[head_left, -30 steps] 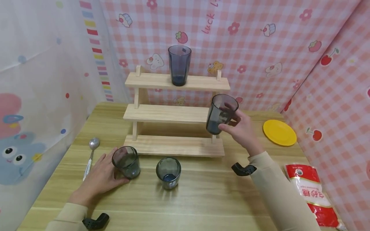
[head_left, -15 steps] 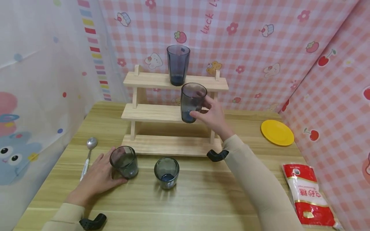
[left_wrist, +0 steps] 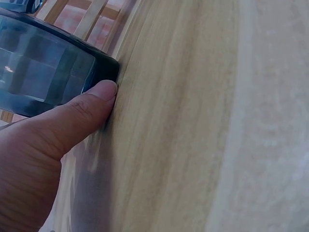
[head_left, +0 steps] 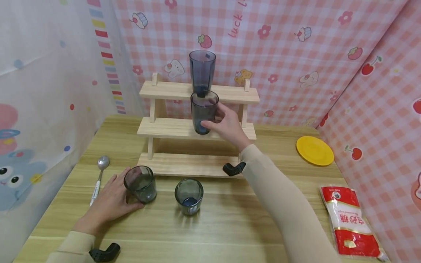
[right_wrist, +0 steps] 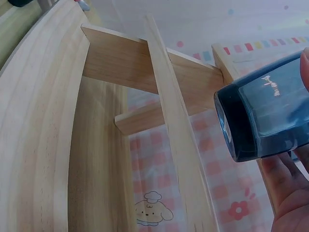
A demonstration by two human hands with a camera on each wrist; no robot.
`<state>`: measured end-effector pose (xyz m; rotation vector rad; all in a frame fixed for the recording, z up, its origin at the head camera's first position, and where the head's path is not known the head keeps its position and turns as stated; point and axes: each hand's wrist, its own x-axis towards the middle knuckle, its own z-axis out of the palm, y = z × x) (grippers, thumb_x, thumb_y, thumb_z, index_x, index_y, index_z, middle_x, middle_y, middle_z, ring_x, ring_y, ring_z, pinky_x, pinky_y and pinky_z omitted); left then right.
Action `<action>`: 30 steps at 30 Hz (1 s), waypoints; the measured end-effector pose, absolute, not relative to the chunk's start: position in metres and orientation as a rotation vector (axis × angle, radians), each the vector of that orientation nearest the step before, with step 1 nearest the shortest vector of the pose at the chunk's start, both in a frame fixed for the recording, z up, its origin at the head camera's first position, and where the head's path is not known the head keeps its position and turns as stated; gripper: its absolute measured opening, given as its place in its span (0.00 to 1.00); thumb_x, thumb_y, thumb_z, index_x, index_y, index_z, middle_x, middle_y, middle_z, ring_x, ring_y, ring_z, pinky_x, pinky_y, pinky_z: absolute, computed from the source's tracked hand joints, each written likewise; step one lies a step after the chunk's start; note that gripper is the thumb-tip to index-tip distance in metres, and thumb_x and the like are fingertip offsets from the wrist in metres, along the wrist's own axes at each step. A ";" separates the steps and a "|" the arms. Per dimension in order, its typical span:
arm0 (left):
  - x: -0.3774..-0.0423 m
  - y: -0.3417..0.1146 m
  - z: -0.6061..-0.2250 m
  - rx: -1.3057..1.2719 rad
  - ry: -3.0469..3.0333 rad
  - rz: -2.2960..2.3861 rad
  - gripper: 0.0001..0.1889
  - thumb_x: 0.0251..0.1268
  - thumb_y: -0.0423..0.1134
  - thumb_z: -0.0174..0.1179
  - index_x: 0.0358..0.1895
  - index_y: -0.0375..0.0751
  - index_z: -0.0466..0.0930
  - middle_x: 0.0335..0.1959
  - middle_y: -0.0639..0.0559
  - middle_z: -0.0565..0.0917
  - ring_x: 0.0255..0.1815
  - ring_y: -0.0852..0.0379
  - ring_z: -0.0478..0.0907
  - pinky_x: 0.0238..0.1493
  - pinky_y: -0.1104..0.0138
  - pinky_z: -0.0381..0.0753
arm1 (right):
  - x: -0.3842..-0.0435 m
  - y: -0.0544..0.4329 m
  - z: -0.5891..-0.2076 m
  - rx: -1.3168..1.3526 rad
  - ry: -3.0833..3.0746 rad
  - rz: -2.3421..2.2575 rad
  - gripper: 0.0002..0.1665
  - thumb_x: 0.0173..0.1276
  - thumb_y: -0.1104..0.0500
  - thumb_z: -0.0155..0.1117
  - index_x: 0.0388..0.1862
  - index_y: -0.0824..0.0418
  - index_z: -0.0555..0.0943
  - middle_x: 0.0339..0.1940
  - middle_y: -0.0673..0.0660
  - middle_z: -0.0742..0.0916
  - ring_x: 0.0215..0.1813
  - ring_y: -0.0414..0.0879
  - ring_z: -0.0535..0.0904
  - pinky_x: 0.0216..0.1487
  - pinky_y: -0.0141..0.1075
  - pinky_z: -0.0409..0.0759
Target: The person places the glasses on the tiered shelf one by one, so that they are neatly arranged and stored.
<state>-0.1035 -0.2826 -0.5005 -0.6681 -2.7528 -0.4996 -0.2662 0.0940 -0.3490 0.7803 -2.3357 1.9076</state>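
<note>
In the head view my right hand holds a tall grey-blue drinking glass, upright, in front of the wooden three-tier shelf. It overlaps the middle tier; the right wrist view shows the glass's base above a shelf board. Another tall bluish glass stands on the top tier, its lower end partly covered by the held one. On the table at left, my left hand grips a shorter dark glass, thumb at its base. A small dark glass stands upright between the hands.
At the far left lies a spoon with a patterned handle. A yellow plate rests on the table's right side, with a red and white sugar bag nearer me. Patterned cloth walls enclose the back and sides.
My right hand has carried the tall glass leftward and up, from the shelf's right end to in front of its middle. My left hand stays at the short glass.
</note>
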 end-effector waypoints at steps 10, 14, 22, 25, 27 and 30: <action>-0.103 -0.283 -0.498 -0.676 -2.762 -0.503 0.60 0.32 0.63 0.77 0.74 0.51 0.56 0.67 0.34 0.66 0.68 0.31 0.61 0.59 0.33 0.61 | -0.278 0.084 -0.358 0.795 -2.353 1.908 0.43 0.56 0.53 0.75 0.70 0.44 0.67 0.58 0.50 0.82 0.54 0.43 0.81 0.54 0.36 0.80; -0.103 -0.283 -0.497 -0.670 -2.767 -0.502 0.60 0.32 0.63 0.77 0.74 0.50 0.56 0.67 0.34 0.66 0.68 0.31 0.61 0.59 0.33 0.61 | -0.268 0.082 -0.347 0.757 -2.381 1.944 0.43 0.57 0.57 0.74 0.71 0.49 0.67 0.58 0.54 0.82 0.55 0.45 0.81 0.55 0.37 0.79; -0.102 -0.283 -0.498 -0.660 -2.782 -0.506 0.60 0.32 0.63 0.76 0.74 0.51 0.56 0.67 0.34 0.66 0.68 0.32 0.61 0.59 0.33 0.60 | -0.266 0.080 -0.345 0.721 -2.402 1.963 0.42 0.57 0.57 0.74 0.71 0.51 0.68 0.58 0.54 0.82 0.55 0.44 0.81 0.54 0.36 0.80; -0.102 -0.283 -0.499 -0.658 -2.783 -0.504 0.60 0.32 0.64 0.76 0.75 0.51 0.56 0.68 0.35 0.66 0.68 0.32 0.61 0.59 0.33 0.60 | -0.274 0.079 -0.354 0.730 -2.386 1.968 0.43 0.56 0.55 0.75 0.70 0.48 0.68 0.58 0.53 0.82 0.55 0.44 0.80 0.54 0.36 0.80; -0.102 -0.283 -0.499 -0.654 -2.785 -0.507 0.60 0.32 0.64 0.76 0.75 0.52 0.56 0.68 0.35 0.66 0.68 0.32 0.61 0.60 0.33 0.60 | -0.273 0.079 -0.354 0.728 -2.394 1.960 0.43 0.56 0.55 0.75 0.70 0.48 0.68 0.58 0.53 0.82 0.56 0.44 0.80 0.54 0.36 0.80; -0.102 -0.283 -0.500 -0.647 -2.789 -0.510 0.60 0.32 0.64 0.76 0.75 0.52 0.56 0.68 0.35 0.66 0.69 0.33 0.60 0.60 0.33 0.60 | -0.268 0.079 -0.347 0.719 -2.418 1.944 0.43 0.57 0.57 0.74 0.71 0.51 0.67 0.59 0.55 0.82 0.56 0.44 0.80 0.55 0.36 0.79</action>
